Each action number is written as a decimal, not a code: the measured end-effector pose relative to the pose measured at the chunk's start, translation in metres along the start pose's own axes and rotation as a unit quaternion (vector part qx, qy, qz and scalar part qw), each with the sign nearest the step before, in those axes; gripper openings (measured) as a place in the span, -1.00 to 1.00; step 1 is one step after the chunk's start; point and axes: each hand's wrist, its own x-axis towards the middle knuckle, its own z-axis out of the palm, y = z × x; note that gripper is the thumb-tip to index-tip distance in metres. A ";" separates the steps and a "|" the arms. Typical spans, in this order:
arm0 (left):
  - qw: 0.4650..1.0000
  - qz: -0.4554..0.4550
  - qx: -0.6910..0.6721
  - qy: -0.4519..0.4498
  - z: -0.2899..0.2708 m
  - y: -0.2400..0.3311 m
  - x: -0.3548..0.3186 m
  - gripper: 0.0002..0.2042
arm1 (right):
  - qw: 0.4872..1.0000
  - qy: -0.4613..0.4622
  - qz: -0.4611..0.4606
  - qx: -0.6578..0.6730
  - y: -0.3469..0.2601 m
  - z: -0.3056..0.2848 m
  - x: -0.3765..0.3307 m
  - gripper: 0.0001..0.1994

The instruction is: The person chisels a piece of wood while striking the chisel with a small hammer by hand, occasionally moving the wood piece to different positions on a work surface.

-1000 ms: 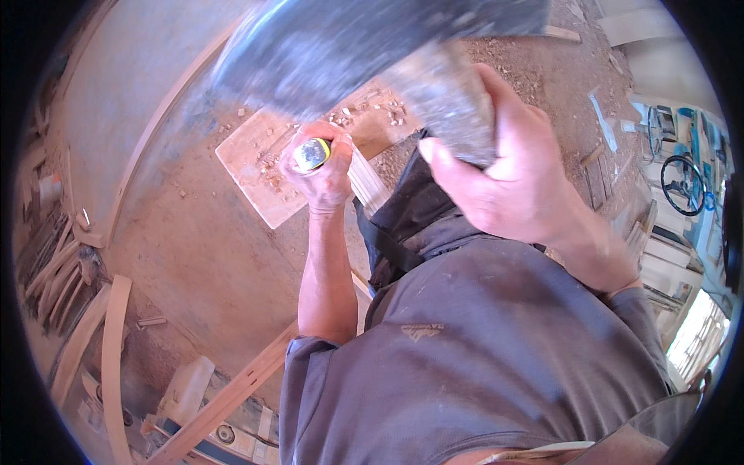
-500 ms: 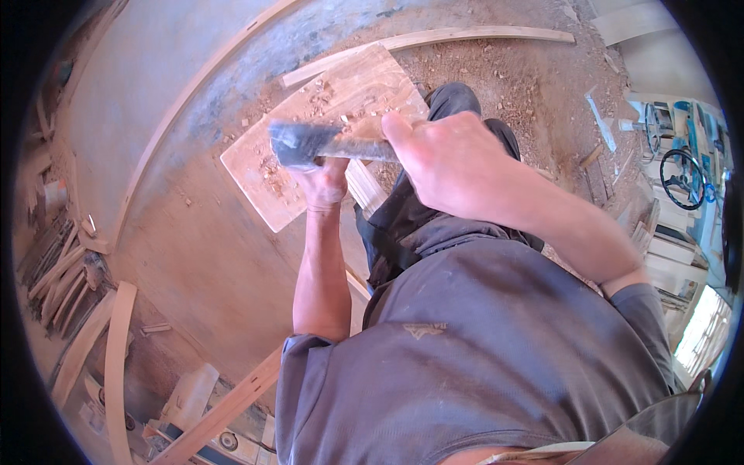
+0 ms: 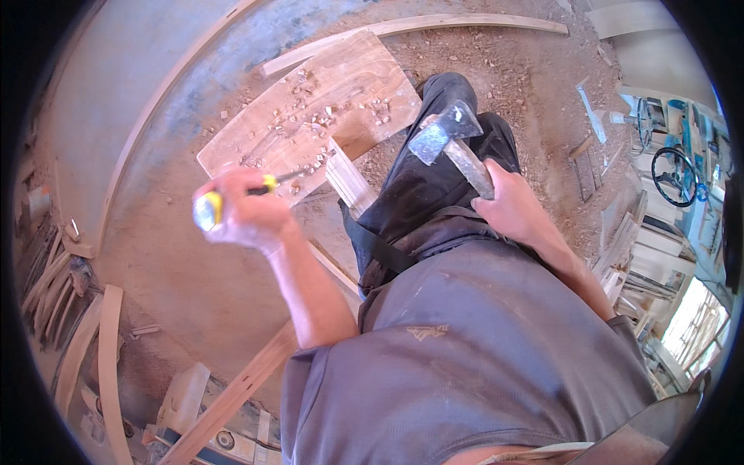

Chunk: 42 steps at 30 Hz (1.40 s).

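Observation:
My left hand (image 3: 249,215) is closed around the yellow-and-black handle of a chisel (image 3: 290,176), whose metal blade points right and slightly up toward a pale wooden piece (image 3: 353,183). That piece rests against my dark trousers and meets a broad wooden board (image 3: 260,139) strewn with chips. A dark notch shows in the board's near edge beside it. In my right hand (image 3: 508,203), gripped by its wooden handle, is a hatchet (image 3: 445,133); its grey head is held above my knees, apart from the wood.
Long curved wooden strips lie at the far side (image 3: 434,25) and the left (image 3: 159,105). More strips (image 3: 111,364) and a stack of offcuts (image 3: 48,279) are at lower left. Chips cover the floor (image 3: 535,85). A black steering wheel (image 3: 674,177) is at right.
My left hand has moved left and nearer to me, off the board, and the chisel now shows. My right hand has drawn the hatchet right, away from over the left hand.

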 end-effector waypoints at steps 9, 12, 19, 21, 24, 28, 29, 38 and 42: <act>0.989 -0.069 -0.004 -0.130 -0.042 0.006 0.018 -0.57 | 0.998 -0.015 0.025 0.053 0.010 0.014 0.004 -0.51; 0.989 -0.001 -0.037 -0.144 -0.044 -0.021 0.001 -0.74 | 0.998 -0.034 0.035 0.044 0.002 0.009 0.003 -0.52; 0.975 0.035 -0.090 -0.199 -0.026 -0.032 -0.028 -0.77 | 0.998 -0.042 0.028 0.031 -0.008 0.007 0.004 -0.53; 0.968 0.089 -0.040 -0.230 -0.021 -0.033 -0.038 -0.78 | 0.999 -0.035 0.026 0.025 -0.008 0.008 0.003 -0.53; 0.942 0.190 0.040 -0.275 -0.011 -0.033 -0.052 -0.77 | 0.999 -0.024 0.026 0.023 -0.011 0.008 0.002 -0.54; 0.923 0.237 0.014 -0.301 0.016 -0.028 -0.074 -0.77 | 0.999 0.000 0.017 0.037 -0.009 0.005 -0.005 -0.57; 0.916 0.235 0.017 -0.324 0.018 -0.027 -0.079 -0.77 | 0.999 0.005 0.015 0.044 -0.010 0.005 -0.008 -0.58; 0.914 0.283 0.008 -0.290 0.019 -0.040 -0.074 -0.78 | 0.981 0.165 -0.054 0.082 -0.030 0.009 -0.026 -0.68; 0.925 0.276 0.014 -0.260 0.023 -0.041 -0.070 -0.81 | 0.917 0.253 -0.273 0.144 -0.023 0.017 -0.025 -0.72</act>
